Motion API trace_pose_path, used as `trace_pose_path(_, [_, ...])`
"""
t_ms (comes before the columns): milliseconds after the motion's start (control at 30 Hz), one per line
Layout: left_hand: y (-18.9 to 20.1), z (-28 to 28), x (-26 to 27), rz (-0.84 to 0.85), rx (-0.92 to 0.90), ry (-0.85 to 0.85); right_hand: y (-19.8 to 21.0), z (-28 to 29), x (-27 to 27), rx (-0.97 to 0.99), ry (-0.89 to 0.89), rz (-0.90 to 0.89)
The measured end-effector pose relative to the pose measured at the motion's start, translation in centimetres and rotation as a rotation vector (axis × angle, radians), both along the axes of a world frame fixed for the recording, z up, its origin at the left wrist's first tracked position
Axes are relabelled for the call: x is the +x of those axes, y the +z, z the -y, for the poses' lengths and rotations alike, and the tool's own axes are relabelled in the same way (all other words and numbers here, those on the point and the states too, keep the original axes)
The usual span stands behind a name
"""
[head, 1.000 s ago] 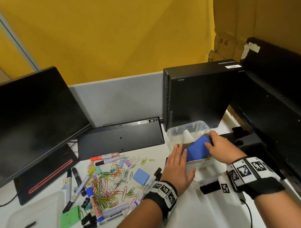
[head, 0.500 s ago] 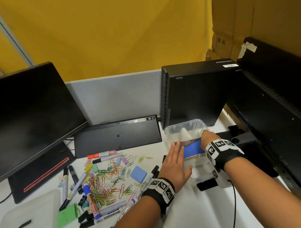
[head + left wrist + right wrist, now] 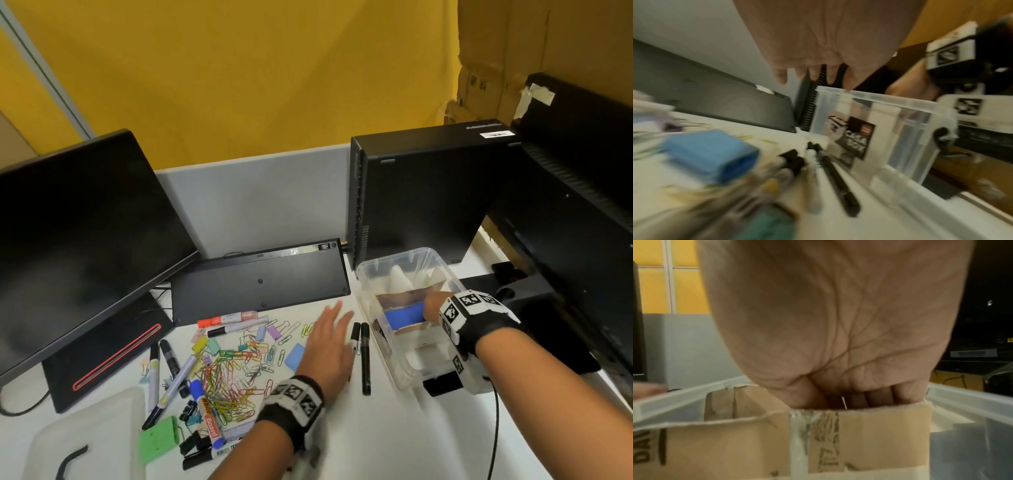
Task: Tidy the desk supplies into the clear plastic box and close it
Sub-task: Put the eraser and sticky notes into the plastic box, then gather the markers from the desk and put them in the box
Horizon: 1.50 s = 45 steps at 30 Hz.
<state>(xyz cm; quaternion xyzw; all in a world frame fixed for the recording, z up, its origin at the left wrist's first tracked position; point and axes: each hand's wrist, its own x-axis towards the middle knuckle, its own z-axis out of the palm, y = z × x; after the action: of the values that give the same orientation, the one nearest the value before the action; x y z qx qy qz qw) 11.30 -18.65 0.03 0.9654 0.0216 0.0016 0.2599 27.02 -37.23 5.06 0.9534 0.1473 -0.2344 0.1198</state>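
Head view: right hand (image 3: 432,306) down inside clear plastic box (image 3: 394,363), fingers on blue pad (image 3: 403,314); grasped or merely pressed, cannot tell.
Left hand (image 3: 329,346) flat, fingers spread, empty, above desk beside box. Two black pens (image 3: 365,356) just right of that hand, between it and box wall, long axes parallel to wall. Paper clips (image 3: 233,377) and markers (image 3: 205,416) further left. Left hand judged nearer for next pick.

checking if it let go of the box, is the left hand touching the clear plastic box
Apart. In the head view the left hand hovers over the desk, with bare desk and two black pens lying between it and the clear plastic box.
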Motion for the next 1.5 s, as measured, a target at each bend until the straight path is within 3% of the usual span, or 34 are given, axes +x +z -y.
trace_pose_path(133, [-2.1,-5.0,-0.9,-0.281,0.280,-0.032,0.3,0.0,-0.2,0.056,-0.078,-0.089])
trace_pose_path(233, [-2.7,-6.3,-0.8,-0.420,0.360,-0.111,0.1,0.6,-0.7,0.130,-0.107,-0.066])
trace_pose_path(533, [-3.4,-6.7,-0.6,-0.333,0.465,-0.109,-0.4,1.7,-1.1,0.361,-0.177,-0.039])
trace_pose_path(600, [-2.7,-7.1,-1.1,-0.280,0.378,-0.037,-0.1,1.6,-1.7,0.391,-0.194,-0.037])
trace_pose_path(700, [-0.6,-8.3,-2.7,-0.200,-0.044,0.155,0.3,1.6,-2.3,0.419,-0.199,-0.035])
trace_pose_path(800, [1.9,-10.5,-5.5,-0.112,-0.362,0.285,1.1,0.8,-3.4,0.516,-0.194,0.160])
trace_pose_path(900, [3.9,-13.7,-8.6,-0.011,-0.461,0.395,2.3,-1.8,-6.1,0.699,-0.061,0.451])
trace_pose_path(967, [4.7,-16.1,-11.0,0.059,-0.504,0.474,2.8,-4.6,-8.7,0.807,0.072,0.462])
trace_pose_path(1133, [4.8,-20.8,-17.2,0.141,-0.528,0.630,1.0,-12.0,-14.8,0.854,0.403,0.233])
trace_pose_path(1300, [2.3,-23.3,-22.0,0.144,-0.532,0.760,-2.6,-19.6,-20.5,0.808,0.733,-0.046])
trace_pose_path(1500, [-0.1,-24.3,-24.7,0.058,-0.507,0.803,-7.2,-28.5,-25.5,0.599,1.125,-0.110])
